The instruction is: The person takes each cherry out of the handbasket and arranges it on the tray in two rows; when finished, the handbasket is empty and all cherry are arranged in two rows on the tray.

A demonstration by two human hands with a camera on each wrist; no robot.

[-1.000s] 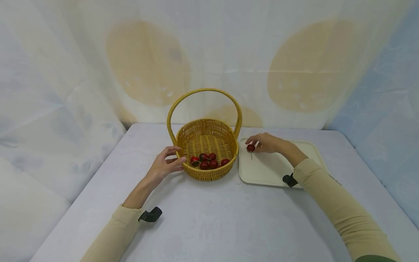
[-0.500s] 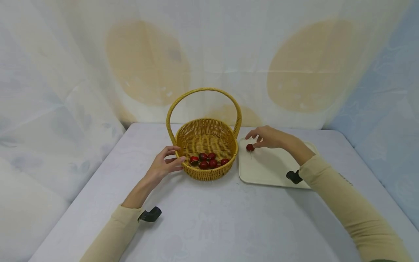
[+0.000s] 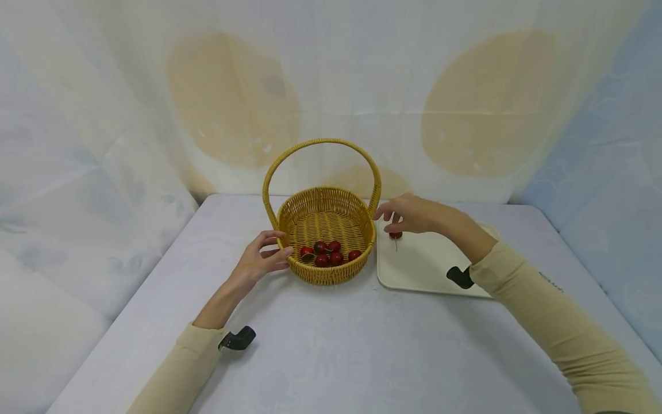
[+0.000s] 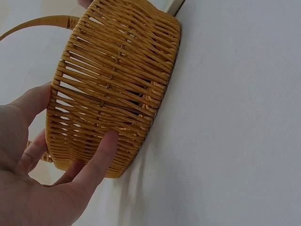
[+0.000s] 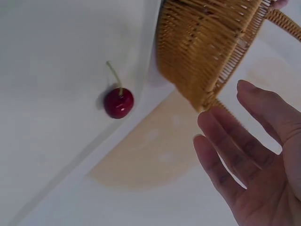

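My left hand holds the left side of a yellow wicker basket with a tall hoop handle. In the left wrist view the thumb and fingers lie against the woven wall and rim. Several dark red cherries lie together in the front of the basket. My right hand, empty with its fingers spread and slightly bent, hovers between the basket's right rim and a white tray. One cherry with a green stem rests on the tray near its edge, partly covered by the right hand in the head view.
The white tray stands right beside the basket on a pale cloth-covered table. Behind the table hangs a curtain with large tan patches. A black camera mount sits on each wrist.
The right hand has let go of the cherry on the tray, then lifted and moved left toward the basket rim. The left hand stays at the basket.
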